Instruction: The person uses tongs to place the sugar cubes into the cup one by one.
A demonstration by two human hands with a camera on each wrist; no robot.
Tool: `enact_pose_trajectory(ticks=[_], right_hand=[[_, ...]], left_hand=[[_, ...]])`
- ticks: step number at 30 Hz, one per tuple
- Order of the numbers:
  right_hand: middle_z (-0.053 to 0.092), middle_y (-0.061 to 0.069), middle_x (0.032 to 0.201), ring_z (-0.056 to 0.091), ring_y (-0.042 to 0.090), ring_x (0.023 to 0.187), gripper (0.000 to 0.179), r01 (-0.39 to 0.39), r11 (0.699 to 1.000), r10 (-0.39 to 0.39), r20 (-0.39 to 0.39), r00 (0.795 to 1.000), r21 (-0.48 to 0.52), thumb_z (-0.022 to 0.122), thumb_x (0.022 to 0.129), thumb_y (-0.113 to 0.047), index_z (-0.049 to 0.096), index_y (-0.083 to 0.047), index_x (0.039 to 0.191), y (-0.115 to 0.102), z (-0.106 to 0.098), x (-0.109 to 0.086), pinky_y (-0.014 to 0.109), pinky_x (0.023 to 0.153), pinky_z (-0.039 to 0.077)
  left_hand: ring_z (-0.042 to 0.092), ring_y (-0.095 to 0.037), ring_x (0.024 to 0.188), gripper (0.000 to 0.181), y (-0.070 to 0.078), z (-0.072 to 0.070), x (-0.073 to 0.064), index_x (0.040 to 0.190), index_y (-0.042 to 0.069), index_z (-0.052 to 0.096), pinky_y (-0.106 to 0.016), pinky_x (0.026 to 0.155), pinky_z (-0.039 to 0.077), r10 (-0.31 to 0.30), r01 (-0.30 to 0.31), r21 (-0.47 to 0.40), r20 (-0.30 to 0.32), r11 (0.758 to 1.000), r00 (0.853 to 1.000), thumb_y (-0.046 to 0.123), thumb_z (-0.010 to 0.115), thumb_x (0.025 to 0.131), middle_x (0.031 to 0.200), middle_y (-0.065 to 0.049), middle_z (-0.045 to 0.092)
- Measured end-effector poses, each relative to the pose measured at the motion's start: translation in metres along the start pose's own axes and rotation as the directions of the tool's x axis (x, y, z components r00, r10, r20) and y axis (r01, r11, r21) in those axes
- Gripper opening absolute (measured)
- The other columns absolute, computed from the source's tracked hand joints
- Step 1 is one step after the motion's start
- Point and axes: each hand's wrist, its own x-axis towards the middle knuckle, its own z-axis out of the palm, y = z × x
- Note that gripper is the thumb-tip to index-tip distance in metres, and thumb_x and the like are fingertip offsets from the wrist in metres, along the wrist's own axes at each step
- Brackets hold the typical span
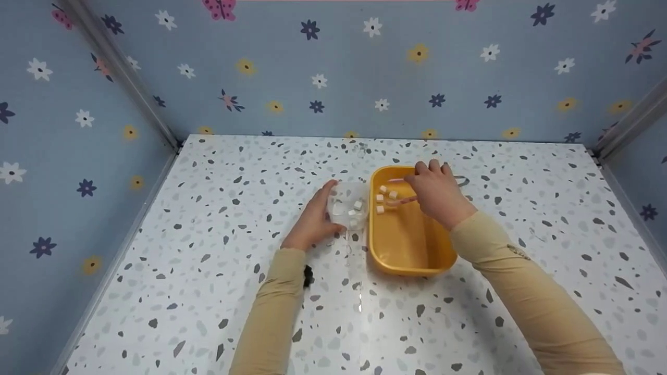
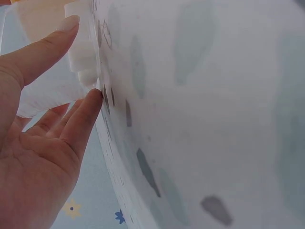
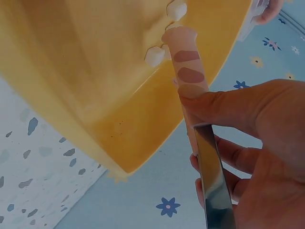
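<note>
My left hand (image 1: 312, 221) holds a small clear plastic container (image 1: 338, 192) by its sides, thumb on the near side and fingers on the far side. A few white cubes (image 1: 358, 204) lie in it. Just to its right is a yellow basin (image 1: 404, 245). Over the basin's far half, my right hand (image 1: 437, 195) grips metal tongs (image 3: 214, 176) between thumb and fingers. The pink arms of the tongs, one with darker spots (image 3: 188, 71), point left and down. Several more white cubes (image 1: 379, 198) lie inside the basin at the tips.
Under everything is a white speckled tabletop (image 1: 208, 291). Blue flowered panels (image 1: 344, 62) stand along the back and both sides. A clear strip runs on the table from the container toward me.
</note>
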Motion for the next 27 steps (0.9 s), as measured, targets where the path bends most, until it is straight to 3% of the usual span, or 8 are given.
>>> enact_pose_trajectory(ticks=[11, 21, 27], right_hand=[[0.054, 0.018, 0.112, 0.043, 0.037, 0.1, 0.034, -0.003, 1.0, 0.003, 0.02, 1.0, 0.002, 0.067, 0.086, 0.001, 0.067, -0.007, 0.119, -0.0008, 0.0082, -0.0009, 0.056, 0.09, 0.04], [0.053, 0.019, 0.116, 0.042, 0.038, 0.105, 0.034, -0.024, 1.0, 0.024, 0.076, 0.997, -0.008, 0.067, 0.086, -0.001, 0.065, -0.005, 0.12, -0.0023, 0.0089, -0.0004, 0.056, 0.096, 0.038], [0.054, 0.02, 0.114, 0.043, 0.039, 0.103, 0.031, -0.015, 1.0, 0.016, 0.08, 0.997, -0.025, 0.067, 0.087, -0.001, 0.066, -0.004, 0.118, -0.0025, 0.009, -0.0007, 0.056, 0.092, 0.04]], left_hand=[[0.025, -0.019, 0.139, 0.111, 0.0008, -0.0007, 0.0008, 0.153, 0.025, 0.018, -0.03, 0.114, 0.021, 0.005, -0.005, 0.016, 0.005, 1.0, 1.0, 0.005, 0.085, 0.067, 0.154, -0.003, 0.026], [0.025, -0.02, 0.14, 0.111, 0.0018, -0.0006, -0.0016, 0.153, 0.028, 0.017, -0.032, 0.115, 0.021, -0.006, 0.006, 0.014, 0.009, 1.0, 1.0, 0.005, 0.084, 0.067, 0.155, -0.004, 0.024], [0.024, -0.02, 0.14, 0.112, 0.0018, -0.0014, -0.0013, 0.153, 0.029, 0.017, -0.032, 0.115, 0.021, -0.005, 0.005, 0.008, 0.008, 1.0, 1.0, 0.006, 0.084, 0.067, 0.155, -0.003, 0.024]])
